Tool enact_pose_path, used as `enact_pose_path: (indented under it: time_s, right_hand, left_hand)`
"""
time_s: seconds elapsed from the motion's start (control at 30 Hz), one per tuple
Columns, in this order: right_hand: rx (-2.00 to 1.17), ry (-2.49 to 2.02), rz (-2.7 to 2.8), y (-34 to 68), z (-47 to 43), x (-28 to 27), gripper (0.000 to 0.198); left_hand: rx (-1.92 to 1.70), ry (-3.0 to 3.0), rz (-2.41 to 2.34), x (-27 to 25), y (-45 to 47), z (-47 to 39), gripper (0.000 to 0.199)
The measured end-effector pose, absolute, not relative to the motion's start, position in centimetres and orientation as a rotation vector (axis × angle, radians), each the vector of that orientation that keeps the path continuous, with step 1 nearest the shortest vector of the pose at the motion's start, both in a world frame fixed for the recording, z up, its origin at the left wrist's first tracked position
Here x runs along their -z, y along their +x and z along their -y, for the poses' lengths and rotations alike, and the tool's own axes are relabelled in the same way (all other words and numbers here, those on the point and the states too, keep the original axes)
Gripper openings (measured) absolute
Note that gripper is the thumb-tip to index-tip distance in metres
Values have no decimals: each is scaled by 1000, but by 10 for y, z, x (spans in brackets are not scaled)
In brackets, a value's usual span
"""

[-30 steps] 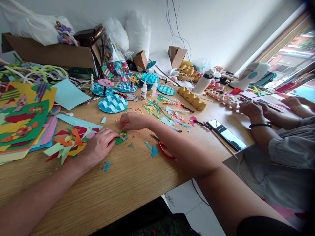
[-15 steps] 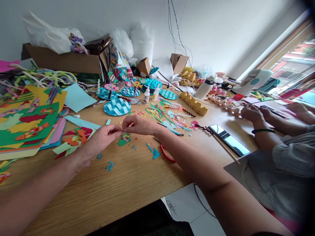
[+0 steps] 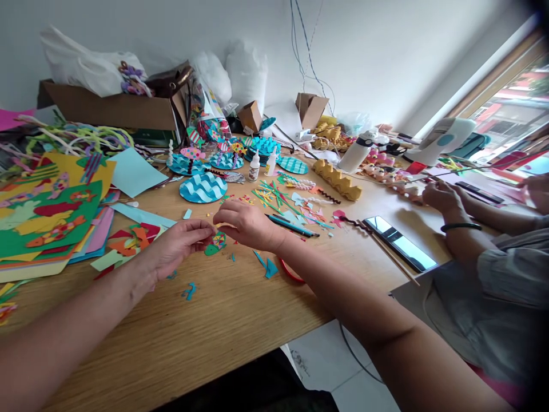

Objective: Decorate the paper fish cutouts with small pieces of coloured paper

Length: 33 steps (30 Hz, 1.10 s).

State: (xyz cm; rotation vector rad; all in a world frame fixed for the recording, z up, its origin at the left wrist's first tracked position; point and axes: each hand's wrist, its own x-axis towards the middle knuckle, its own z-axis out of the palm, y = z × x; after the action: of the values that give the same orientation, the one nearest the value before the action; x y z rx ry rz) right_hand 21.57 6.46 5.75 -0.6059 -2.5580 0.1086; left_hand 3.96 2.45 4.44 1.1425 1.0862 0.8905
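Note:
My left hand (image 3: pixel 189 240) is closed in a pinch, its fingertips almost meeting those of my right hand (image 3: pixel 249 224). Whatever sits between the fingers is too small to make out. My right hand's fingers are bent and pressed together as well. Just below the fingertips lies a green paper fish (image 3: pixel 215 244) with a colourful patterned body, partly covered by my fingers. Blue paper scraps (image 3: pixel 189 291) lie nearer to me. Right of the fish are a blue paper triangle (image 3: pixel 271 268) and red-handled scissors (image 3: pixel 291 273), partly hidden beneath my right forearm.
Coloured paper sheets (image 3: pixel 77 223) are stacked at left. Wavy blue discs (image 3: pixel 203 187), glue bottles (image 3: pixel 254 167) and thin paper strips (image 3: pixel 277 197) lie beyond my hands. Pens (image 3: pixel 294 224), a phone (image 3: pixel 401 243) and a wooden stick (image 3: pixel 392 252) are to the right, near another person's hands (image 3: pixel 444 200).
My right hand has shifted slightly, its fingers less tightly bent, and the pens behind it show more. My left hand has turned a little and moved slightly right.

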Motion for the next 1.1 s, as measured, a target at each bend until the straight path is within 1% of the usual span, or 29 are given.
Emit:
enact_pose_path:
  time_s: [0.1,0.2,0.37,0.5,0.67,0.83,0.97,1.1]
  right_hand:
    - [95,-557,2632,217,-61,-58,20]
    - [216,-543,2694,219,-60,-61,24]
    - [327,-494,2750,224,-62,-65,27]
    - [330,-484,2768,226,-62,-65,27]
    - [174,-524,2736,224,-61,-62,28]
    - [-201,-694,2545,216,-63,-59,19]
    - [-437,-905,2456,209,-66,-56,13]
    - [-504,-1009,2460,206,-68,-55,12]
  left_hand:
    - [-863,1059,-1065,-43,38,-27,16]
    - [-842,1056,-1036,-43,37,-31,15]
    - [-844,1017,-1008,-46,39,-34,12]
    - [-810,959,-967,-48,40,-35,10]
    - [-798,919,-962,-46,39,-35,8]
    - [-800,999,-1022,-47,39,-31,13]
    - [-840,1404,-1227,-47,38,-33,23]
    - [-789,1850,-1351,-44,38,-38,26]
